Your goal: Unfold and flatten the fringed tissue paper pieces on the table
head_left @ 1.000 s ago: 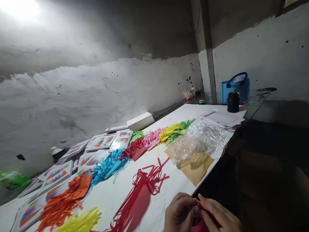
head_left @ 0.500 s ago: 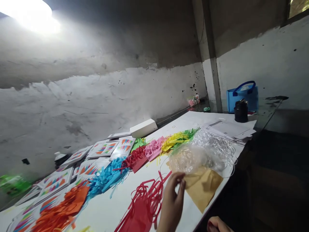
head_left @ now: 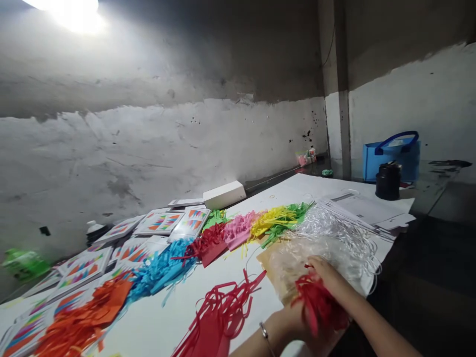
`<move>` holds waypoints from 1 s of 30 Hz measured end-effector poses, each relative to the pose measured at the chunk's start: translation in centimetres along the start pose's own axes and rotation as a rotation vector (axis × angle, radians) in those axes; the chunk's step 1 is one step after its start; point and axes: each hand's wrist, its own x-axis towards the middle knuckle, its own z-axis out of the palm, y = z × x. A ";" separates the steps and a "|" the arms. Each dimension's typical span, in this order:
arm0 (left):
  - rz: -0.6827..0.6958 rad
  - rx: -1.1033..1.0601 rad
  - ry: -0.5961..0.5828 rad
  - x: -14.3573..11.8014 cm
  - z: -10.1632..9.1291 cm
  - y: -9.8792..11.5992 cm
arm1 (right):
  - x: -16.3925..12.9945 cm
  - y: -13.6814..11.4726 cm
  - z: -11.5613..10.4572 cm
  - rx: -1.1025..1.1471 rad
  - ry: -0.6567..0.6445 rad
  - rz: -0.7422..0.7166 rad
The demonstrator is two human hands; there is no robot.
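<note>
Red fringed tissue paper is bunched between my two hands at the lower right, blurred by motion. My left hand, with a bracelet at the wrist, comes in under the fringe; the paper covers most of its fingers. From the right, my right hand reaches over the top with its fingers closed at the upper strands. Just behind them lies a heap of clear plastic bags on a brown paper sheet. Another red fringed paper rests on the white tabletop, left of my left arm.
Fringed papers in orange, blue, pink and yellow form a row. Behind are printed cards and a white box. White strings, a black container and a blue bag are rightward.
Red fringed paper is now between both my hands. My right hand has come in from the bottom edge, and my left hand has left the brown paper. The view has shifted slightly.
</note>
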 end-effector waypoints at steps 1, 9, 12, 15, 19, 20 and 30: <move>0.008 0.042 -0.020 0.5 -0.6 -0.5 | 0.3 0.7 0.1 -0.044 0.006 0.016; -0.062 0.395 -0.070 4.4 -6.1 -6.6 | 1.3 0.7 -0.8 -0.349 0.069 0.023; -0.065 0.454 -0.136 4.1 -8.5 -8.5 | 1.4 1.9 -2.1 -0.444 0.109 0.094; -0.026 0.473 -0.161 4.3 -10.2 -9.4 | 0.9 3.2 -2.8 -0.460 0.116 0.122; 0.014 0.529 -0.086 4.8 -9.4 -8.5 | 0.6 3.6 -1.9 -0.360 0.031 0.110; 0.035 0.540 -0.080 4.9 -8.7 -8.0 | 0.9 3.5 -1.7 -0.326 0.022 0.108; 0.150 0.435 -0.109 4.2 -4.9 -6.6 | 11.2 -1.3 -6.9 0.162 0.168 0.021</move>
